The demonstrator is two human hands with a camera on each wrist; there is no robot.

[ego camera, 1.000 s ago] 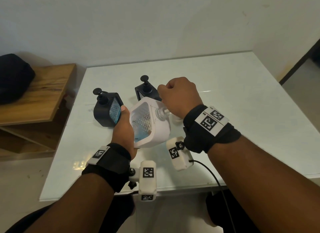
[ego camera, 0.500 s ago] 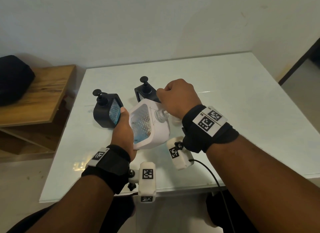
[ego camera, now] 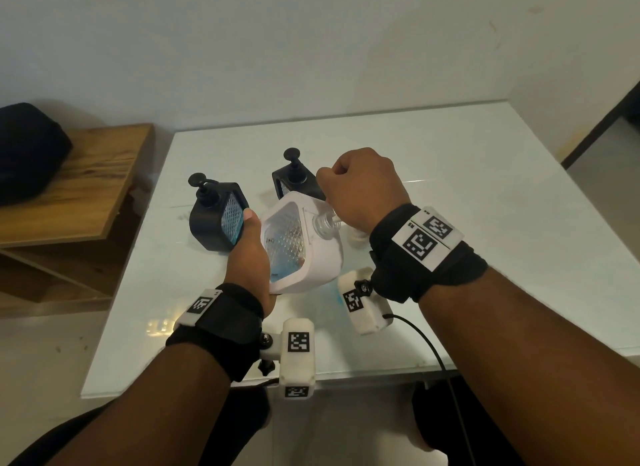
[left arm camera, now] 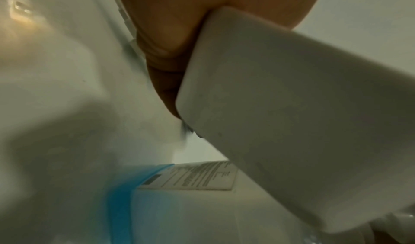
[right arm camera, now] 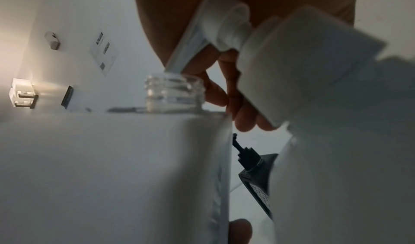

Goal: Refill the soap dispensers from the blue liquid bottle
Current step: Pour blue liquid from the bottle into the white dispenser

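My left hand (ego camera: 252,247) grips a white soap dispenser (ego camera: 318,268) and holds it tilted over the table; its side window shows a little blue liquid at the bottom. The clear threaded neck (ego camera: 323,224) is uncovered. My right hand (ego camera: 360,188) is curled round the white pump (right arm camera: 224,25), whose tube (right arm camera: 188,49) reaches down into the neck (right arm camera: 175,93). Two black dispensers (ego camera: 214,219) (ego camera: 294,179) stand behind, pumps on. The blue liquid bottle (left arm camera: 125,203) with its label lies below the white dispenser (left arm camera: 292,105); in the head view it is almost hidden.
The white glass-topped table (ego camera: 485,205) has open surface to the right and at the back. A wooden shelf (ego camera: 69,188) with a black bag (ego camera: 27,153) stands to the left. A cable runs from my right wrist over the table's front edge.
My right hand has lifted slightly with the pump. The white dispenser stays tilted in my left hand, raised a touch.
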